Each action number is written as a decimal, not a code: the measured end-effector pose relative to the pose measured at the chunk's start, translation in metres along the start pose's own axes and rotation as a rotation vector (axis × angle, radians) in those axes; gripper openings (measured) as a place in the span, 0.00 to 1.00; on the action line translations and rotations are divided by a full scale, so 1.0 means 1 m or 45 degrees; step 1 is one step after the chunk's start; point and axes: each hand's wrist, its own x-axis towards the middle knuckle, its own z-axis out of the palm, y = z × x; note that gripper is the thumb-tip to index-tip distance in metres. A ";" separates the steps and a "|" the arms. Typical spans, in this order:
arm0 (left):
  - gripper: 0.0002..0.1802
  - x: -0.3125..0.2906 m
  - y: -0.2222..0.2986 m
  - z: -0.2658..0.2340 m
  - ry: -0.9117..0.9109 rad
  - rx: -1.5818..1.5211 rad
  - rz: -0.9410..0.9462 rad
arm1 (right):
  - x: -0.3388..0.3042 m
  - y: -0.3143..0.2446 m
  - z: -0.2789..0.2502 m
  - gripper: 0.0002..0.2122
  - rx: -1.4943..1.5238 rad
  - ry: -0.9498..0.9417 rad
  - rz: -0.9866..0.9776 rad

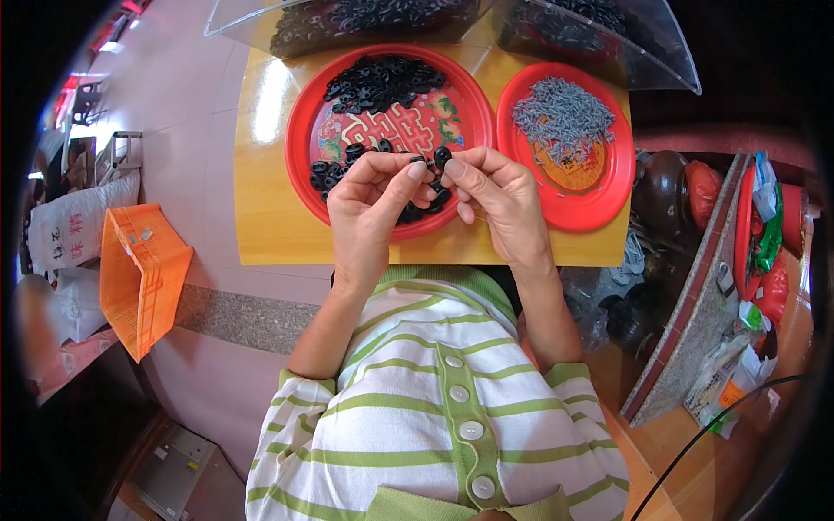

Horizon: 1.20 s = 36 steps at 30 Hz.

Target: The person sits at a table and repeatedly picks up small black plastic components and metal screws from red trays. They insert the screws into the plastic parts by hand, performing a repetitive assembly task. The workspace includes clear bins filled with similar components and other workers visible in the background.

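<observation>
My left hand (368, 208) and my right hand (506, 198) meet over the near rim of a round red tray (298, 117). Between the right thumb and forefinger is a small black plastic part (442, 157) with a rounded end. The left thumb and forefinger are pinched together at a tiny dark piece, mostly hidden by the fingertips. Inside the tray, a heap of flat black parts (382, 80) lies at the far side, and a looser group of rounder black pieces (326, 176) lies nearer, partly behind my hands.
Right of the tray, a red oval plate (599, 204) holds a pile of thin grey pins or screws (565, 117). Clear bins of black parts (373, 19) stand at the table's far edge. An orange crate (143, 278) is on the left; jars and bags crowd the right.
</observation>
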 end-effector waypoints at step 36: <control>0.06 0.009 -0.001 -0.001 -0.103 -0.057 -0.157 | 0.000 -0.014 0.001 0.06 -0.325 -0.046 -0.082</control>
